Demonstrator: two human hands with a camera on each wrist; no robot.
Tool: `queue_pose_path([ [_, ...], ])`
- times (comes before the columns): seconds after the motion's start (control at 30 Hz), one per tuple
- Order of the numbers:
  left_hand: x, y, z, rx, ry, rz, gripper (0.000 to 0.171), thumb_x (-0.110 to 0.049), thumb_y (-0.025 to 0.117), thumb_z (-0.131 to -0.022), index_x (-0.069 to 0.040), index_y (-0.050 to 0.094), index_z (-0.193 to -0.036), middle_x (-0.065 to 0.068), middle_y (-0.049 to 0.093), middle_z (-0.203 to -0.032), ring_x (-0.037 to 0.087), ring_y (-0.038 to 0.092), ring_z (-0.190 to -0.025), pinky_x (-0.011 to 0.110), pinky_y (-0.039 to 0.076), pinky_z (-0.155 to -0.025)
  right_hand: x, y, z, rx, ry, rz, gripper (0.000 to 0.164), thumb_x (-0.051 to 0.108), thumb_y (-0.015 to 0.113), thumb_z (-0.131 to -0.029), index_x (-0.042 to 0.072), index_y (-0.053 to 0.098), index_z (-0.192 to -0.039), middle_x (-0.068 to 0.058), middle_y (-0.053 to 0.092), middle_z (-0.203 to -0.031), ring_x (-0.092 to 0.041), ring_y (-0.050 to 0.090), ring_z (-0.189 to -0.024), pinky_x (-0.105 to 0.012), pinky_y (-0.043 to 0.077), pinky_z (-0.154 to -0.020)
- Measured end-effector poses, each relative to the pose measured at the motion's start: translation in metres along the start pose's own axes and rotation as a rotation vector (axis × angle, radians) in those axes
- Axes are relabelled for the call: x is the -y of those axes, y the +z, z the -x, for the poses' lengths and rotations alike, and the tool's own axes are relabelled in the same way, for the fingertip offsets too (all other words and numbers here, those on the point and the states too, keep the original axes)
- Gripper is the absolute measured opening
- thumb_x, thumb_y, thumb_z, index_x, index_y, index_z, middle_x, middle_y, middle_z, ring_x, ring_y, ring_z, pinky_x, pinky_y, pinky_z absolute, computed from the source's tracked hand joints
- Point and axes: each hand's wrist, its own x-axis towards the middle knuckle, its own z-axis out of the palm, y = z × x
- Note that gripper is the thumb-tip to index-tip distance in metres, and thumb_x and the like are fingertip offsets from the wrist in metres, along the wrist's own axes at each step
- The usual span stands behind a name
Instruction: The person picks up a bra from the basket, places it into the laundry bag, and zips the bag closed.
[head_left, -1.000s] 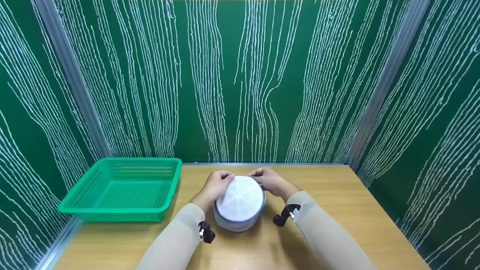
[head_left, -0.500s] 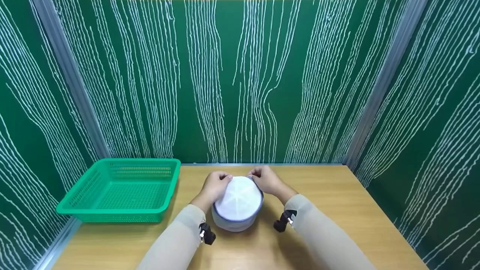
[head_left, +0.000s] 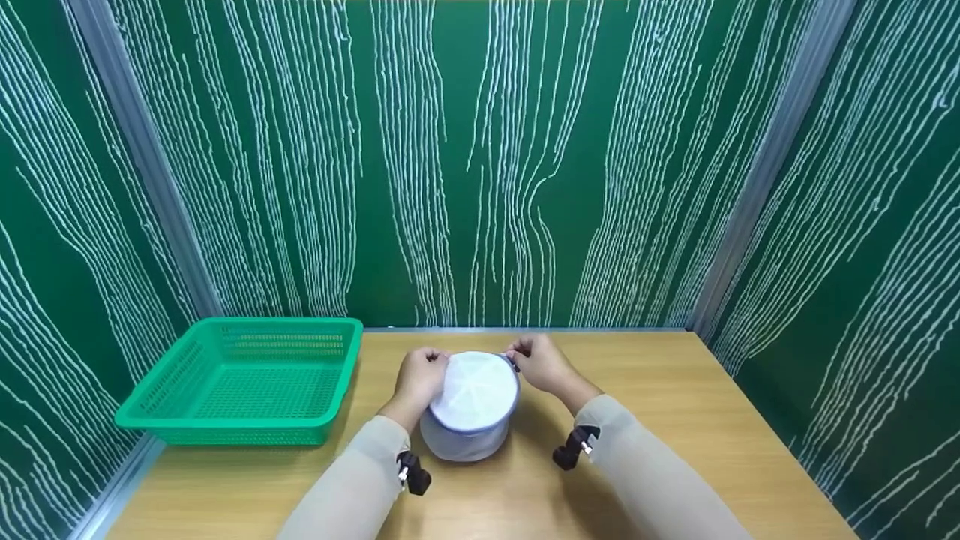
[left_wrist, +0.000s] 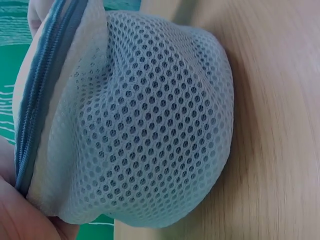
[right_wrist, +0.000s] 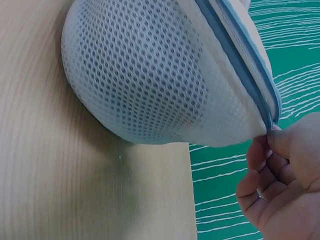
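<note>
A round white mesh laundry bag stands on the table, its pale flat lid facing up and tilted. A blue-grey zipper runs round the rim, and the honeycomb mesh side bulges below it. My left hand grips the rim at the far left, thumb along the lid's edge. At the far right of the rim my right hand pinches the zipper's end between thumb and forefinger, and the other fingers curl loosely beneath. What is inside the bag is hidden by the mesh and lid.
A green plastic basket with perforated walls stands at the table's back left. The wooden table ends at green panels with wavy white lines, joined by grey metal posts. Each sleeve carries a black wrist camera.
The bag has shifted slightly left and turned a little. My left hand has moved left with it, while my right hand has pulled out to the right, still pinching the zipper's end.
</note>
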Motion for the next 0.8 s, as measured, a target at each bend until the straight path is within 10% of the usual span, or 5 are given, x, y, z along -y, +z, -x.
queue_pose_path([
  [0.4, -0.027, 0.006, 0.007, 0.044, 0.081, -0.363, 0.037, -0.038, 0.063, -0.114, -0.011, 0.08, -0.133, 0.011, 0.079, -0.14, 0.036, 0.071, -0.137, 0.056, 0.054, -0.12, 0.007, 0.007, 0.0, -0.036, 0.0, 0.015, 0.014, 0.004, 0.07, -0.111, 0.004, 0.081, -0.103, -0.009, 0.081, -0.101, -0.017, 0.07, -0.093, -0.035, 0.064, -0.087],
  [0.8, -0.033, 0.016, 0.006, 0.173, 0.318, -0.408, 0.029, -0.024, 0.059, -0.117, -0.01, 0.082, -0.13, 0.013, 0.076, -0.143, 0.038, 0.069, -0.14, 0.062, 0.051, -0.122, 0.011, 0.013, -0.002, -0.031, -0.114, 0.046, 0.013, 0.001, 0.071, -0.109, 0.001, 0.082, -0.102, -0.013, 0.083, -0.101, -0.02, 0.074, -0.095, -0.04, 0.066, -0.091],
])
